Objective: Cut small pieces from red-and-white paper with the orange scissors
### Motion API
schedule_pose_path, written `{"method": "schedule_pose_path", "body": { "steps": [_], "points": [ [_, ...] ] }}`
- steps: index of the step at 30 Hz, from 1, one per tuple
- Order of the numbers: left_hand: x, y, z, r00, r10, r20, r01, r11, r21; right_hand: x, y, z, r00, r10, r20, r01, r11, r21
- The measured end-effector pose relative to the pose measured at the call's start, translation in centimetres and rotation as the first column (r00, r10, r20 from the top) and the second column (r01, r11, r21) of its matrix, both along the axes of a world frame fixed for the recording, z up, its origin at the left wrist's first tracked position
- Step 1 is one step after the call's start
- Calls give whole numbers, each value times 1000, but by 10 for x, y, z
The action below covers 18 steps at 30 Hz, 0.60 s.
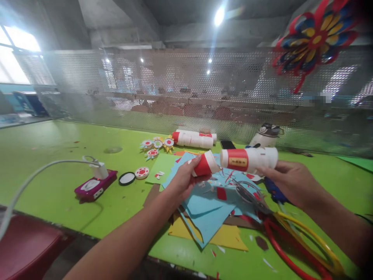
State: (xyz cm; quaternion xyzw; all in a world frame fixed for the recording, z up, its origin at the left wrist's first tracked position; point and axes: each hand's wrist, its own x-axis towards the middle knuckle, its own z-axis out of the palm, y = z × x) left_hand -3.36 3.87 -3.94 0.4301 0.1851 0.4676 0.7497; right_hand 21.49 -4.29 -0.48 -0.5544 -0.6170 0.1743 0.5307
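My left hand (183,181) grips a short red and white paper cone (205,164) above the green table (58,182). My right hand (291,181) holds a white paper tube with a red band (249,159), lying sideways, its end close to the cone. Below both hands lie blue paper sheets (208,208), yellow paper (227,235) and red scraps. Scissors (247,190) rest on the blue paper under my right hand.
More white and red tubes (194,139) and paper rosettes (157,144) lie further back. A magenta power strip with a white plug (95,182) sits left, a round black lid (127,178) beside it. Red and yellow hoops (303,245) lie front right. A perforated screen (186,89) backs the table.
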Motion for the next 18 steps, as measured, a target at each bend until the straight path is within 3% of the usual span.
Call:
{"method": "schedule_pose_path", "body": {
  "steps": [2,4,6,8,10,12,15,18],
  "points": [
    [0,3,-3,997,75,26,-74,997,-39,10,22,-1,992,-57,-111,52,998,-45],
    [0,3,-4,997,74,23,-73,996,-46,14,47,0,978,-111,-175,94,990,-104],
    [-1,-1,-3,999,-33,4,33,999,-22,14,75,3,968,-150,-202,117,979,-166],
    [-1,-8,-1,970,-239,-46,240,970,24,9,101,6,961,-168,-219,120,968,-219],
    [-2,-16,2,890,-436,-131,444,896,31,3,124,7,959,-172,-226,106,956,-274],
    [-4,-22,3,793,-552,-257,578,815,30,-5,145,4,957,-184,-226,104,940,-324],
    [-7,-25,3,731,-577,-364,635,771,54,-19,171,-5,956,-199,-218,104,918,-383],
    [-8,-23,2,759,-539,-365,601,796,73,-30,187,-14,956,-198,-215,95,907,-410]
  ]
}}
